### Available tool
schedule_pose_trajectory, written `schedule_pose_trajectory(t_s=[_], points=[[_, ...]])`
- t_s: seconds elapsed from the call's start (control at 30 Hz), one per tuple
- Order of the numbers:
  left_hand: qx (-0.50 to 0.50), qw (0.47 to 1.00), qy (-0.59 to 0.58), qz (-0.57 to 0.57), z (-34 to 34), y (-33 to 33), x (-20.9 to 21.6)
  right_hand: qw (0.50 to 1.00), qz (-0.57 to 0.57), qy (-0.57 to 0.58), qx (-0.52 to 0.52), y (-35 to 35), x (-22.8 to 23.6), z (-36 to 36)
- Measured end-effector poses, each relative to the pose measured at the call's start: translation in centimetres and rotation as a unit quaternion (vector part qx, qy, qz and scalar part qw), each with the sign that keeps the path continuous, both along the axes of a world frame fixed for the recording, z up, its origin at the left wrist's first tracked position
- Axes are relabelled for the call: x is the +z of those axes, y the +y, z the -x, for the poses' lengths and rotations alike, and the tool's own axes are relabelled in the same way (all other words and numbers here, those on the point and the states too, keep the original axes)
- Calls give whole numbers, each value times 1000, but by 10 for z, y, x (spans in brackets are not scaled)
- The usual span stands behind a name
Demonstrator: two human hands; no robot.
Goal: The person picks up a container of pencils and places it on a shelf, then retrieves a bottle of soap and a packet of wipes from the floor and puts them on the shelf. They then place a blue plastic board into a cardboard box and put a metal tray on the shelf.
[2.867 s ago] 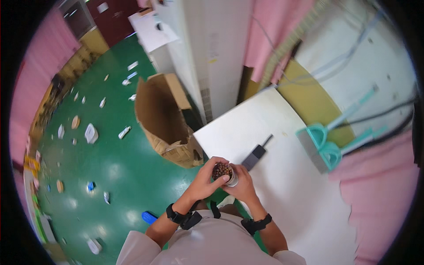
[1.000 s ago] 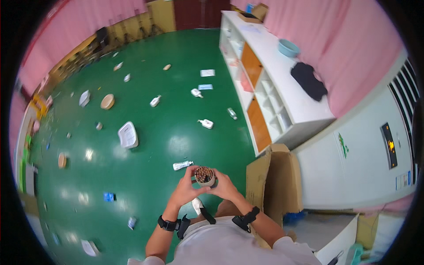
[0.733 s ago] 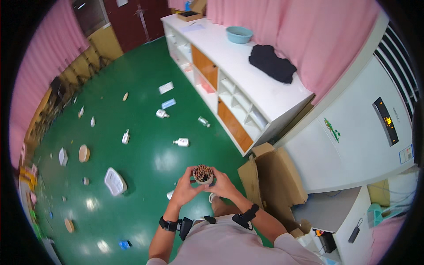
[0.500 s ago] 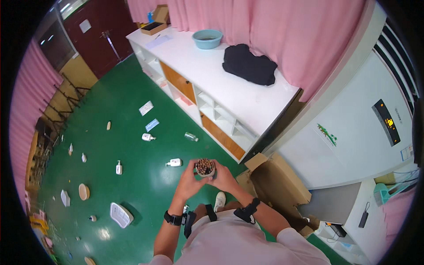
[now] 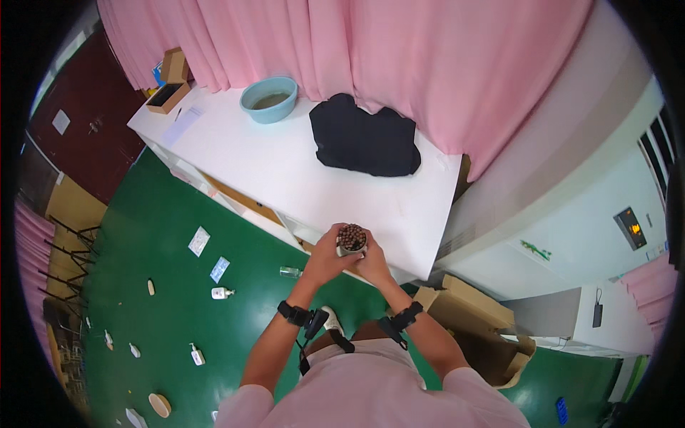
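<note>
White counter point(image 5: 275, 167) opens out beyond edge point(image 5: 421, 277) and cup point(image 5: 351, 241).

The sticks point(image 5: 352, 236) are brown, curtain point(image 5: 285, 50) pink, basin point(image 5: 271, 114) blue, cloth point(image 5: 365, 139) black, floor point(image 5: 168, 228) green.

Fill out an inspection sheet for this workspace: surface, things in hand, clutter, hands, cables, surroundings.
Surface: white counter bearing a black cloth, a light-blue basin and a small open box.
Things in hand: pale cup packed with brown-ended sticks.
Clutter: white pump bottles and a clear bottle on the green floor; large cardboard box to the right.
Hands: left hand and right hand hold the cup between them.
Cables: thin dark line below the left wristband, possibly a cord; too small to confirm.
Surroundings: pink curtain behind the counter, dark red door far left.
</note>
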State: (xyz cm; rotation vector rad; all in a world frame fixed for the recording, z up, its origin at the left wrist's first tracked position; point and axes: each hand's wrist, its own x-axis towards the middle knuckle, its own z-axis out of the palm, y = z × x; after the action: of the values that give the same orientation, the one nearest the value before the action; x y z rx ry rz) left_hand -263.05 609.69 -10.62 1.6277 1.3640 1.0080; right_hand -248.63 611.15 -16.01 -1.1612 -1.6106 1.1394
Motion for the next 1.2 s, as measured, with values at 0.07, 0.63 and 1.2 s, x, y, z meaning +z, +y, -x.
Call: schedule_pose_trajectory(t_s=[0.07, 0.63, 1.2], points=[[-52, 998, 21, -8, 0, 41, -4, 999, 4, 31, -42, 33, -20, -2], [-85, 992, 71, 61, 20, 126, -61, 987, 139, 39, 66, 112, -85, -25], [542, 804, -17, 243, 128, -305, -113, 795, 5, -171, 582, 12, -19, 212]])
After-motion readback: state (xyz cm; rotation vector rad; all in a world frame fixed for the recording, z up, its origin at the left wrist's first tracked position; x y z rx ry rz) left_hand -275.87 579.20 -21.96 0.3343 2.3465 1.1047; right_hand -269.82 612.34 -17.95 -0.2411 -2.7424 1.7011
